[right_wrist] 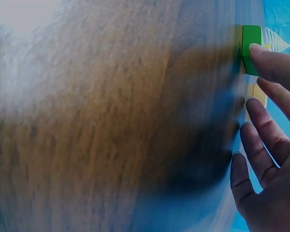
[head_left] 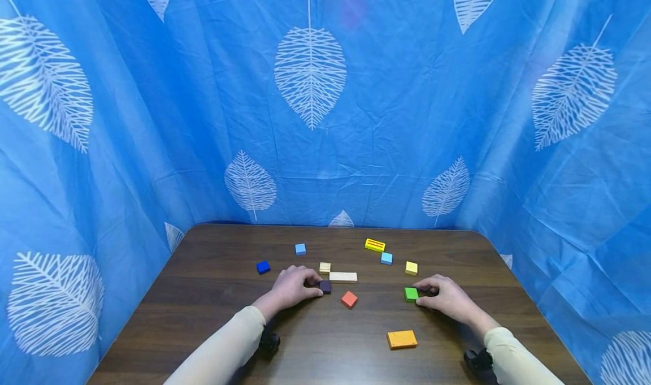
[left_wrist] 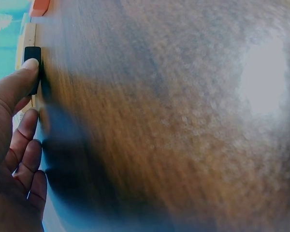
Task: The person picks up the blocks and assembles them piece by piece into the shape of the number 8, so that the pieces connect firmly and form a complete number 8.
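Observation:
Near the middle of the table, my left hand (head_left: pixel 295 286) pinches a small black block (head_left: pixel 325 287) between thumb and forefinger. In the left wrist view the thumb (left_wrist: pixel 31 65) presses on the side of that block, and the other fingers curl loosely below. To the right, a green block (head_left: pixel 411 294) is pinched by my right hand (head_left: pixel 445 299). The right wrist view shows the thumb on the green block's near side, its remaining fingers spread apart. Both blocks appear to rest on the tabletop. A red block (head_left: pixel 349 299) lies between the hands.
Beyond the black block lie a long cream block (head_left: pixel 343 277) and a small beige block (head_left: pixel 325 267). A dark blue block (head_left: pixel 263 267), light blue blocks (head_left: pixel 300 249), a striped yellow block (head_left: pixel 374 245) and a pale yellow block (head_left: pixel 411 268) sit farther back. An orange block (head_left: pixel 402 340) lies nearer.

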Available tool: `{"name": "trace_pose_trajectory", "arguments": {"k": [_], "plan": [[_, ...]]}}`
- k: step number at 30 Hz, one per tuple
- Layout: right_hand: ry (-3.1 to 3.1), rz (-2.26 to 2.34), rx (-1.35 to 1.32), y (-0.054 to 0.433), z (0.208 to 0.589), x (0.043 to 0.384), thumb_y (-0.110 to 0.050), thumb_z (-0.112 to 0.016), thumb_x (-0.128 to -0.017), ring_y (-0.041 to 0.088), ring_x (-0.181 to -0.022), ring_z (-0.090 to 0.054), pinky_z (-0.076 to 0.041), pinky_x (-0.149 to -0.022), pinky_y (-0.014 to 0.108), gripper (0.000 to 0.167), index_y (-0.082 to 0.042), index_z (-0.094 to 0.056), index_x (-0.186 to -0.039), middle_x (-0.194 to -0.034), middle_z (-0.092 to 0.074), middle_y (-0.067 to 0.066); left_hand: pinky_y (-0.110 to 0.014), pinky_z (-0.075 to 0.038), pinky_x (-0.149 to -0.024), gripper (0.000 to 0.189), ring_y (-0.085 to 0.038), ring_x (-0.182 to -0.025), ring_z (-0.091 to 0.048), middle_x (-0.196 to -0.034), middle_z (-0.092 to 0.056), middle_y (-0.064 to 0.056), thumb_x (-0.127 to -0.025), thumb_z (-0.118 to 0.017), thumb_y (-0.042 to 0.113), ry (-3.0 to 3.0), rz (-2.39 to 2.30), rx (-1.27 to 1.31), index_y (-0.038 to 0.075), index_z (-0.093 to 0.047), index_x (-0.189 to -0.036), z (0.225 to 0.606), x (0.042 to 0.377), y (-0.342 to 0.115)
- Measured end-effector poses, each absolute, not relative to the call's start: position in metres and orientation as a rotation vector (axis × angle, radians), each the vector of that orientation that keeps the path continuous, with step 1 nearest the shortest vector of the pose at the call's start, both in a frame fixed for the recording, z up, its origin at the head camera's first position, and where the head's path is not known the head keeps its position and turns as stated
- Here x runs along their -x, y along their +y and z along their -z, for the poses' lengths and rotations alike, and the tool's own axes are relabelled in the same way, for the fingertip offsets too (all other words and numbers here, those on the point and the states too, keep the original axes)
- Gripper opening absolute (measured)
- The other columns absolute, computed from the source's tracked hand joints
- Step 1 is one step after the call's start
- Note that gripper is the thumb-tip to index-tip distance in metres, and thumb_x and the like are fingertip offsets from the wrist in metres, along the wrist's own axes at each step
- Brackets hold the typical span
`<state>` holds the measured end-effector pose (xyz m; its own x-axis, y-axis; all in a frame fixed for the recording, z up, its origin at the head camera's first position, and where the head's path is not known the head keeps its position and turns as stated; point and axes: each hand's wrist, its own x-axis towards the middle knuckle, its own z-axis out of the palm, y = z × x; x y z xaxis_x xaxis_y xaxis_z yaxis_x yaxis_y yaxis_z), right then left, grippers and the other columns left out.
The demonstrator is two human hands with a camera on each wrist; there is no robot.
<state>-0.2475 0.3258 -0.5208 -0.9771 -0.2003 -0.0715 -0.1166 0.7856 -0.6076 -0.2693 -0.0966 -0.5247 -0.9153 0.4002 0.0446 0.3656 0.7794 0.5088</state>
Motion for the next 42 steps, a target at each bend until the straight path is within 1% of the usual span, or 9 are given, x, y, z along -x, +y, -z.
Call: {"name": "trace_pose_trajectory", "arguments": {"k": [20,25,31,37,42], "plan": [[2.869,0.953,0.305,0.324,0.521,0.25,-0.029,-0.084,-0.086,0.019,-0.096,-0.054,-0.046,-0.083,0.04,0.029,-0.018,-0.077,-0.112,-0.103,-0.064,-0.003,-0.047,-0.04,-0.091,0.027,-0.017,-0.094,-0.052,-0.093,-0.063,0.01,-0.088,-0.081,0.042,2.899,-0.817,-0.6,0.023,-0.076,-0.107,0.525,0.27,-0.096],[2.872,0.946,0.345,0.319,0.519,0.25,-0.028,-0.083,-0.087,0.018,-0.095,-0.056,-0.048,-0.084,0.042,0.026,-0.016,-0.077,-0.11,-0.102,-0.065,-0.004,-0.046,-0.04,-0.091,0.027,-0.017,-0.095,-0.051,-0.093,-0.064,0.01,-0.088,-0.081,0.042,2.892,-0.819,-0.6,0.023,-0.076,-0.107,0.526,0.27,-0.096],[2.862,0.958,0.377,0.308,0.515,0.254,-0.026,-0.082,-0.088,0.018,-0.095,-0.058,-0.05,-0.087,0.045,0.025,-0.016,-0.075,-0.11,-0.102,-0.064,-0.004,-0.046,-0.04,-0.09,0.027,-0.017,-0.094,-0.051,-0.092,-0.063,0.011,-0.088,-0.081,0.042,2.895,-0.818,-0.603,0.024,-0.076,-0.107,0.526,0.27,-0.097],[2.836,0.983,0.426,0.29,0.51,0.262,-0.026,-0.081,-0.089,0.017,-0.095,-0.059,-0.05,-0.088,0.044,0.026,-0.016,-0.075,-0.112,-0.103,-0.066,-0.005,-0.046,-0.04,-0.09,0.027,-0.017,-0.094,-0.051,-0.093,-0.064,0.011,-0.088,-0.081,0.042,2.89,-0.822,-0.603,0.024,-0.076,-0.107,0.527,0.27,-0.097],[2.847,0.986,0.457,0.271,0.507,0.27,-0.027,-0.082,-0.089,0.015,-0.094,-0.059,-0.051,-0.087,0.042,0.025,-0.018,-0.076,-0.111,-0.101,-0.065,-0.007,-0.047,-0.04,-0.091,0.027,-0.017,-0.095,-0.052,-0.093,-0.064,0.01,-0.088,-0.081,0.042,2.894,-0.822,-0.603,0.024,-0.076,-0.107,0.527,0.27,-0.097]]}}
